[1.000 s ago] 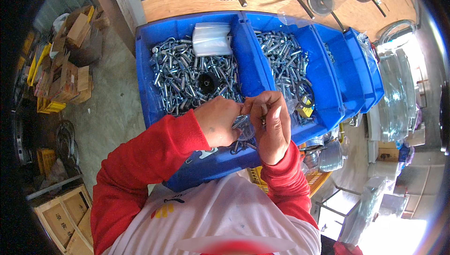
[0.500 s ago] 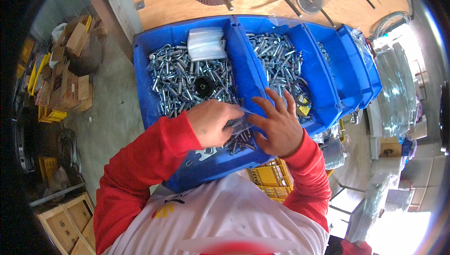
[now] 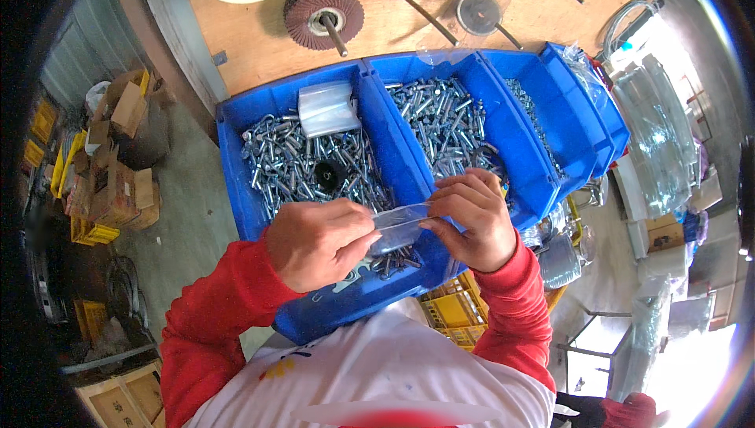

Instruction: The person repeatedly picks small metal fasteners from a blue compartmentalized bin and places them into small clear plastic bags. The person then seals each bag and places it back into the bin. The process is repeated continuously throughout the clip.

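Between my hands, over the front of a blue bin (image 3: 230, 168), a small clear plastic bag (image 3: 398, 228) is stretched out. My left hand (image 3: 321, 244) is closed on its left end, the fingers pinching the film. At the other end my right hand (image 3: 473, 219) pinches the bag between thumb and fingers. The bag looks flat, with no bolt visible inside. Below and behind it, loose metal bolts (image 3: 287, 164) fill the bin. A stack of clear bags (image 3: 329, 111) lies on the bolts at the back, and a dark round piece (image 3: 329, 177) rests among them.
To the right stand more blue bins (image 3: 543, 184) with bolts and small hardware. Behind rises a wooden board (image 3: 377, 19) with abrasive discs (image 3: 324, 15) on rods. Yellow crates (image 3: 456, 306) sit below; cardboard boxes (image 3: 118, 184) are at left, wrapped sheets (image 3: 657, 137) at right.
My hands have moved apart, the left one leftward and down, and the crumpled bag is now stretched between them. The view has shifted, showing more of the board.
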Motion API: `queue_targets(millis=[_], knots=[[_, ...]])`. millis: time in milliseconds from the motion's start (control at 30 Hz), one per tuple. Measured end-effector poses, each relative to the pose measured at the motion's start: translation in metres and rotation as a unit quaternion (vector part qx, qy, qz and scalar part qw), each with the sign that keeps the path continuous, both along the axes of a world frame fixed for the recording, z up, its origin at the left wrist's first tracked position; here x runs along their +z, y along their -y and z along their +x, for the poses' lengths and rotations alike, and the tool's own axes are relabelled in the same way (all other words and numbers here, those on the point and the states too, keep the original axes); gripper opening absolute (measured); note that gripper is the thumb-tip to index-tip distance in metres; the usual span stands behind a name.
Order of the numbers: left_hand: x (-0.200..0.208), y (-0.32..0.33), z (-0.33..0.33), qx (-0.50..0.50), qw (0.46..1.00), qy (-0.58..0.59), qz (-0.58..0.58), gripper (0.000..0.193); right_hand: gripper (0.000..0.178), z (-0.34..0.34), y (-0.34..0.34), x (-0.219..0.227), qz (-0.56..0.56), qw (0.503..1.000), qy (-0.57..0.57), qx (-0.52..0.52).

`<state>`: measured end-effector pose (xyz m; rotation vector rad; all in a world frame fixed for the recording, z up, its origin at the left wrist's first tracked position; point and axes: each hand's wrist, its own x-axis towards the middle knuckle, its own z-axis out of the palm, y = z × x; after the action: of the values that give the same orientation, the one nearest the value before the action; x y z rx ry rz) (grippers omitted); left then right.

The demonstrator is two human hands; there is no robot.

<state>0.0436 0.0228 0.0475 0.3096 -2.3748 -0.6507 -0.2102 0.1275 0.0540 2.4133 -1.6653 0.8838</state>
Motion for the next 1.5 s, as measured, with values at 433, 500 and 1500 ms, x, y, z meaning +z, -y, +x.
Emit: queue_targets(millis=[433, 500, 1500], knots=[[0.074, -0.002, 0.015, 0.072, 0.988, -0.134, 0.024, 0.035, 0.020, 0.053, 0.018, 0.007, -0.156, 0.828, 0.532, 0.084], [0.086, -0.003, 0.012, 0.070, 0.995, -0.073, 0.020, 0.037, 0.025, 0.055, 0.023, 0.013, -0.167, 0.823, 0.533, 0.100], [0.067, 0.007, -0.039, -0.034, 0.999, -0.012, 0.015, 0.006, 0.004, 0.044, 0.002, -0.010, -0.148, 0.835, 0.531, 0.012]])
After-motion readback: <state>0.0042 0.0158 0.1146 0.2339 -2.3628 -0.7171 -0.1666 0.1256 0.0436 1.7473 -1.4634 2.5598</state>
